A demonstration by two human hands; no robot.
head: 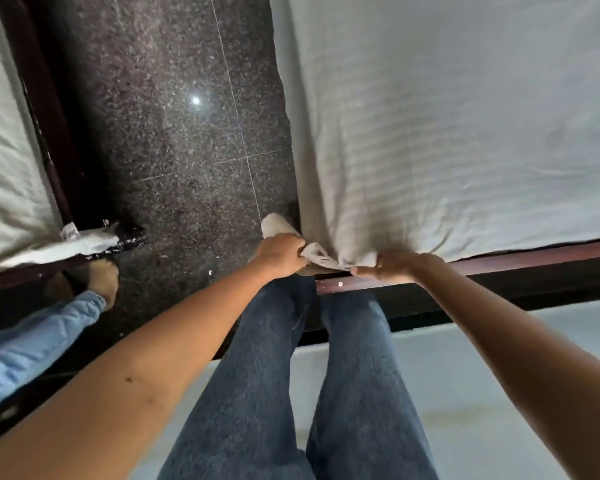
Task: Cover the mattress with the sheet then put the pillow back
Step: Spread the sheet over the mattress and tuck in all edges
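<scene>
Down at the bed's corner, both hands hold the sheet [465, 133].
Past the person's jeans-clad legs [357, 375], the left hand [279, 254] has its fingers curled round a bunched corner of the white fabric. The right hand [392, 266] pinches the edge just beside it, thumb pointing left, over the wooden bed frame [534, 257]. Beyond, the sheet lies spread over the mattress, hiding it; dark speckled floor [174, 116] separates it from a second bed [0, 150].

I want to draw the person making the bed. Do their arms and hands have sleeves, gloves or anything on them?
No sleeves or gloves: the left arm and right arm are bare as far as shown. The left hand and right hand show no rings or watch.
</scene>
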